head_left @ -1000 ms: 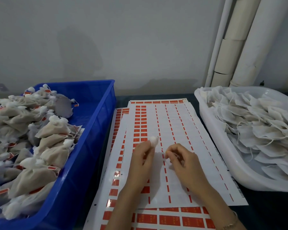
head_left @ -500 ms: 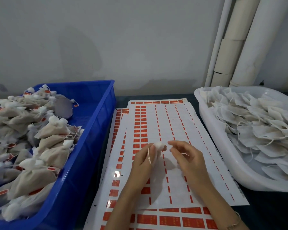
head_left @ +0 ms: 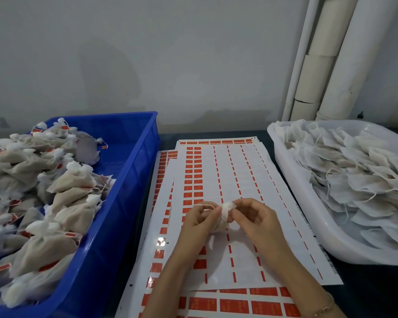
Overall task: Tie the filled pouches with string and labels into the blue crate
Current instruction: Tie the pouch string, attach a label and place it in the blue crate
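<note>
**Hands close on pouch neck – tie under way**

L hand [head_left: 200,220] holds one pouch [head_left: 226,211] over the label sheets [head_left: 239,175], fingers curled round its body, frilled white top poking out to the R. A loop of string [head_left: 205,204] lies across the L fingers. R hand [head_left: 257,219] is curled, fingertips pinching at the frilled top. Whether the string's end also sits in that pinch is hard to tell, as the view is soft there.

Change: a sec ago the hands are apart, w/ the L holding the pouch neck-up and the R pinching something small off to the side. Half a sec ago the R hand is nearer and the loop shows on the L fingers. Now the two meet at the neck, touching. That reads as the wrap or cinch stage of the tie: string brought to the neck, not yet pulled tight. No red label shows on this pouch, so labelling is prob. still to do.

Blue crate [head_left: 124,214] on the L holds a heap of tied pouches [head_left: 62,189] w/ red tags. White tub [head_left: 324,216] on the R is piled w/ untied ones [head_left: 354,171], so plenty is left. This pouch is mid-table btwn the two, well apart from the crate.
</note>
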Tool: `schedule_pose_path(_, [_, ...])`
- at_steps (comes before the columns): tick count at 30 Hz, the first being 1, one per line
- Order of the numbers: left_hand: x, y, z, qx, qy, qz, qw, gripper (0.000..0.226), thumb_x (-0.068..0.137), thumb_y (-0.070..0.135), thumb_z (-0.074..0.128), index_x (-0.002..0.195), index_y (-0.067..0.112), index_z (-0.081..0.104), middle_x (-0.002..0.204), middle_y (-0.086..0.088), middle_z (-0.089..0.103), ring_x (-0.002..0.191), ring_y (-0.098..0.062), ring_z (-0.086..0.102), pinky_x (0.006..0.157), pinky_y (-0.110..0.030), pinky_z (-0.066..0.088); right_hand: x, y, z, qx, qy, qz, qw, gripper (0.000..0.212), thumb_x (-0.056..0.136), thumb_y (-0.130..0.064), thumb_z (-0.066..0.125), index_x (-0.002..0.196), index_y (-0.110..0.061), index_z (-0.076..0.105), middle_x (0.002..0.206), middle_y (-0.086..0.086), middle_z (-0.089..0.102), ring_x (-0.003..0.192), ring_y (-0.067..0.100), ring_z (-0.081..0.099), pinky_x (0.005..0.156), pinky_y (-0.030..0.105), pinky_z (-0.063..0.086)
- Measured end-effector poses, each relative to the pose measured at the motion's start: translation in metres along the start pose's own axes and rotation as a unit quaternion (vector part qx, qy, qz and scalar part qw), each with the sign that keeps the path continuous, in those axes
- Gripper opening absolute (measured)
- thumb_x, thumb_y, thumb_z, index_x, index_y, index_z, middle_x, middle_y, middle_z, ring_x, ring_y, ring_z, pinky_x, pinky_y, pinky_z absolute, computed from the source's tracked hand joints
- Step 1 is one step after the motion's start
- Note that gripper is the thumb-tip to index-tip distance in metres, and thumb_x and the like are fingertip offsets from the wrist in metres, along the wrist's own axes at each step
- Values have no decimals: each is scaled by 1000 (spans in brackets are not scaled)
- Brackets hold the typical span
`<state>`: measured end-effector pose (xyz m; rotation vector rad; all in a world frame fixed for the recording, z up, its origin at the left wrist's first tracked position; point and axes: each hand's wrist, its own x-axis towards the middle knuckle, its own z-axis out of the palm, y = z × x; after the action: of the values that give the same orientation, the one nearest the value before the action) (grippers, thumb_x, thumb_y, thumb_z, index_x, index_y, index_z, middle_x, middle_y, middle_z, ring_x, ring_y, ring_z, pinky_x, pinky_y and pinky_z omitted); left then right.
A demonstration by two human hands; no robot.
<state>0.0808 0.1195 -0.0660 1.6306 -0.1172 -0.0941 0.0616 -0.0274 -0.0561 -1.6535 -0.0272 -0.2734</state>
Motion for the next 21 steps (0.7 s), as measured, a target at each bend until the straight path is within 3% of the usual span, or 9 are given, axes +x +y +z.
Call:
schedule_pose_path(3, [3, -1, -1, 5, 15, -33, 999, 21, 88, 40, 58, 94, 21, 63, 95, 0, 62, 88, -19, 63, 67, -18, 52, 0, 4, 1, -51, 15, -55, 997, 17, 83, -15, 69, 90, -26, 58, 82, -14, 69, 81, 5, 67, 73, 15, 54])
schedule_pose_path(7, [3, 4, -3, -47, -8, -69, 996, 27, 90, 38, 57, 94, 12, 64, 99, -16, 61, 93, -31, 59, 86, -40, 53, -5, 5, 5, -193, 20, -167, 967, 28, 85, -13, 65, 82, -39, 56, 84, -23, 63, 85, 1, 61, 75, 8, 49])
schedule_pose_path(12, [3, 5, -2, -64, -18, -67, 995, 28, 86, 39, 59, 91, 12, 66, 90, -10, 61, 86, -22, 58, 80, -30, 50, -4, 10, 4, -273, 37, -199, 941, 25, 82, -9, 70, 87, -32, 65, 86, -18, 60, 76, 2, 58, 69, 7, 46])
schedule_pose_path(18, [3, -1, -2, -24, -4, -15, 1000, 18, 88, 36, 59, 92, 19, 64, 90, 2, 62, 85, -12, 61, 67, -15, 50, -3, 14, 3, -268, 52, -172, 947, 21, 77, -11, 76, 96, -20, 74, 89, -19, 59, 77, 1, 59, 71, 11, 49])
schedule_pose_path(21, [2, -2, -2, 7, 14, 42, 999, 15, 90, 30, 58, 92, 16, 62, 85, 5, 61, 81, -6, 61, 66, -13, 49, -2, 15, 3, -249, 22, -133, 959, 14, 83, -17, 69, 95, -25, 70, 92, -18, 59, 81, 2, 59, 70, 8, 48])
